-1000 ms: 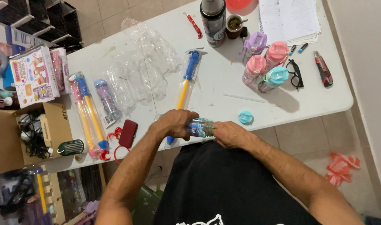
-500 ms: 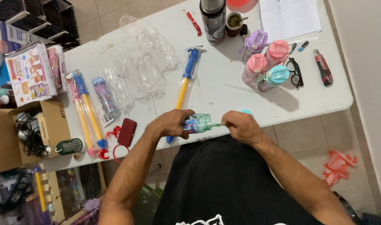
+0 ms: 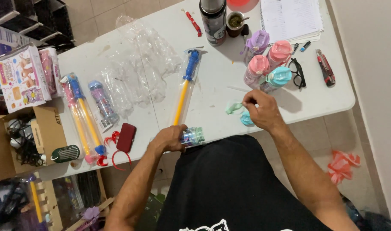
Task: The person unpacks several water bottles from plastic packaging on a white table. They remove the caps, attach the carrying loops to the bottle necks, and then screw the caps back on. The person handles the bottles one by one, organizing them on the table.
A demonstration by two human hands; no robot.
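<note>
Both hands are busy at the near edge of the white surface (image 3: 118, 55): the left hand (image 3: 167, 139) is closed around a small clear bottle (image 3: 192, 137) at six o'clock, its mouth bare. At three o'clock, the right hand (image 3: 261, 112) pinches a pale green strip (image 3: 234, 108), with a blue lid (image 3: 246, 119) lying just beneath it. Judging by this, the bottle is opened and not yet closed. Four capped bottles (image 3: 268, 64) stand at one o'clock.

Left hand (image 3: 170, 139) gripping small bottle (image 3: 192, 137), right hand (image 3: 260, 112) pinching perhaps a green lid (image 3: 234, 108), white table (image 3: 212, 98)
</note>
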